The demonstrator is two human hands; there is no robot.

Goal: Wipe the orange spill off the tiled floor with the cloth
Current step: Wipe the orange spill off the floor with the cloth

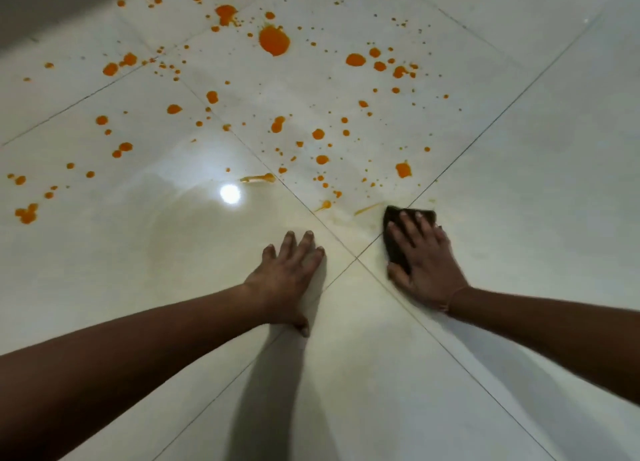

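Both hands lie flat on the tiled floor [536,148], a little apart. Her right hand [424,259] presses its straight fingers down on the dark cloth [393,218]. Her left hand [289,273] holds nothing and props her up. Near the cloth, the floor looks smeared and partly wiped. Most of the orange spill [273,41] is left, spread far ahead in drops.

Two bare forearms [138,349], thin cord bracelet [453,297] behind the right hand [424,256]
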